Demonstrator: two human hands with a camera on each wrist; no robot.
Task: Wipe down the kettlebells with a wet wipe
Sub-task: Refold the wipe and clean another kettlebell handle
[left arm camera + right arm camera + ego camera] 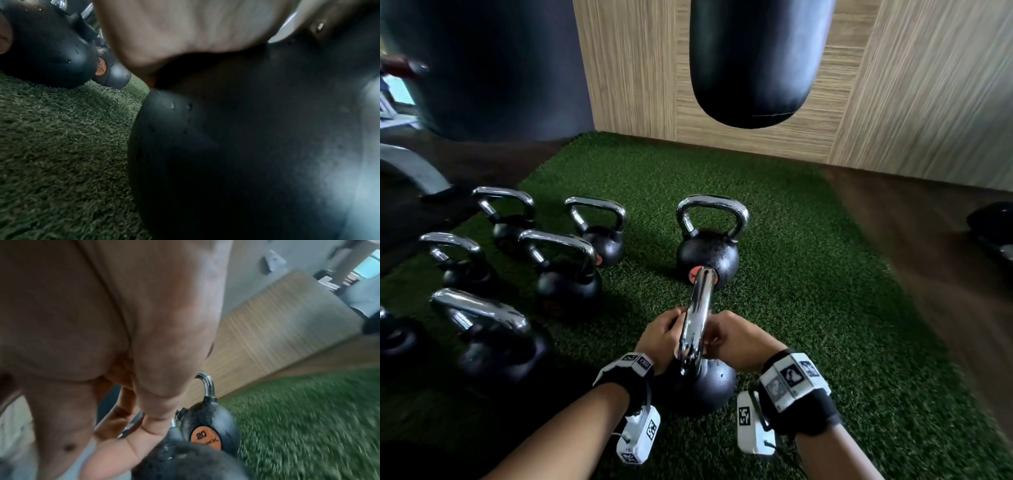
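Observation:
A black kettlebell with a chrome handle stands on the green turf right in front of me. My left hand curls against the handle's left side. From the right, my right hand wraps it, with a pale bit of wet wipe showing at the fingers. The left wrist view is filled by the kettlebell's round body under my palm. In the right wrist view my fingers curl near the handle. A second kettlebell marked 20 stands just beyond.
Several more chrome-handled kettlebells stand in rows on the turf to my left. A black punching bag hangs ahead before a wood-panelled wall. Dark flooring borders the turf on the right, with a dark object on it.

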